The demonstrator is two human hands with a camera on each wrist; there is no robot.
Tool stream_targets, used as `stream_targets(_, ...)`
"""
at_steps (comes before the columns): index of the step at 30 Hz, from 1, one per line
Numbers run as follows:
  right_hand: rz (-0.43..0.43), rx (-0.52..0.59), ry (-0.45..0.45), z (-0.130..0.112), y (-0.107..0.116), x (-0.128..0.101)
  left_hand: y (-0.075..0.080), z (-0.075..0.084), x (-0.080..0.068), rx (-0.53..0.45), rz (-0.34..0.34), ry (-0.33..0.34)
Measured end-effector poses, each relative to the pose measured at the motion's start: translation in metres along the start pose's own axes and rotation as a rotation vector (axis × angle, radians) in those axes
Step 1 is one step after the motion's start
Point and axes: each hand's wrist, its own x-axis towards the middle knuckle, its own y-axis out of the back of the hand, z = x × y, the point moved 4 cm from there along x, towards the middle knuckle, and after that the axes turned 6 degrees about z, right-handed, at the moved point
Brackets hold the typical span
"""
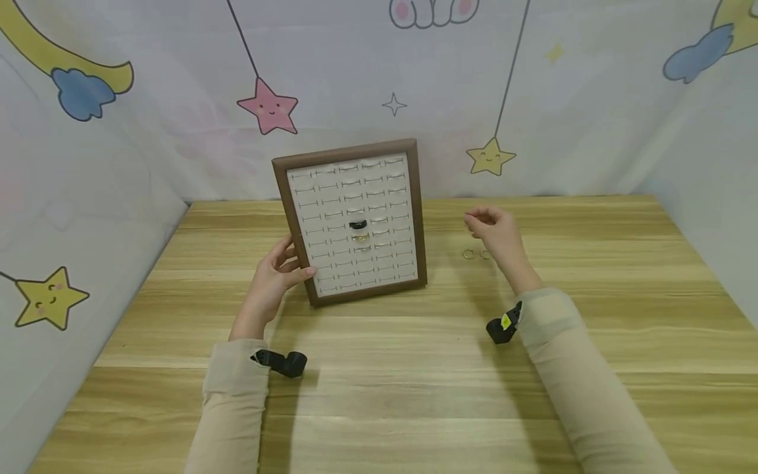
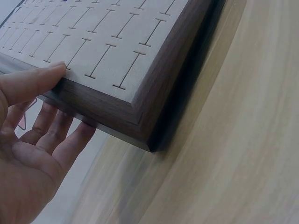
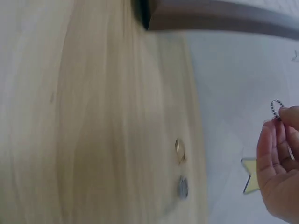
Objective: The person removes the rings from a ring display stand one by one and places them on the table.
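Observation:
A ring display board [image 1: 418, 217] with a brown wooden frame and a white slotted insert stands tilted on the table. My left hand [image 1: 269, 286] grips its lower left edge, thumb [image 2: 51, 77] on the front and fingers behind. In the insert's middle sit a black ring [image 1: 358, 225] and, just below, a gold ring [image 1: 361, 237]. Right of the board, my right hand [image 1: 500, 240] is raised above the table. Between thumb and fingertips it pinches a thin dark-and-light patterned ring [image 3: 277, 101], plainest in the right wrist view.
Under the right hand, a gold-coloured ring [image 3: 180, 151] and a greyish ring [image 3: 183, 187] stand or lie on the wooden table [image 1: 379, 368]. A white cloth with printed stars [image 1: 269, 108] hangs behind the table's far edge. Each sleeve carries a black wrist camera [image 1: 290, 364].

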Motion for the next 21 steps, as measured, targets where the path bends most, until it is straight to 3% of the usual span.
stream_targets(8,0.03,-0.201,-0.131,0.033,0.025,0.001,0.0,0.0,0.0,0.001,0.005,0.008)
stream_targets(16,0.003,-0.234,-0.204,0.051,0.038,-0.002,0.0,-0.001,0.0,0.009,0.004,0.011)
stream_targets(21,0.008,-0.312,-0.192,0.056,0.043,-0.002,-0.001,0.0,0.0,0.008,0.007,0.013)
